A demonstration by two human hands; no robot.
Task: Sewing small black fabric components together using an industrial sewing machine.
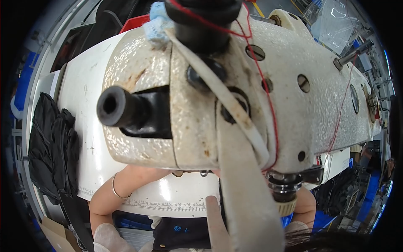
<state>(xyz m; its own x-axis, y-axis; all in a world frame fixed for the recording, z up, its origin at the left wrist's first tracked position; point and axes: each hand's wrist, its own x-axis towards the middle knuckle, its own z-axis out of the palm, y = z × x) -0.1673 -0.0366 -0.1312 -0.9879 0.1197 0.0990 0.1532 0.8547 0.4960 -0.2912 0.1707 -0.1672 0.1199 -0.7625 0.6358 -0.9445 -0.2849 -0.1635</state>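
Observation:
A cream sewing machine head (138,151) fills the upper middle of the head view, carrying a black knob (111,105), red thread (275,126) and a pale strap (222,92). My left hand (153,171), below a bangled wrist, reaches under the machine's front edge, its fingers hidden. My right forearm (305,210) rises behind the machine at the lower right, and the machine hides that hand. The white work table (92,164) with a printed ruler edge lies under both arms; what the hands touch cannot be made out.
Black fabric (50,143) is heaped at the table's left. A light blue padded piece (157,31) is on the machine top, near a red bin (132,23). A cardboard box (56,235) stands at lower left, a clear plastic bag (331,23) at upper right.

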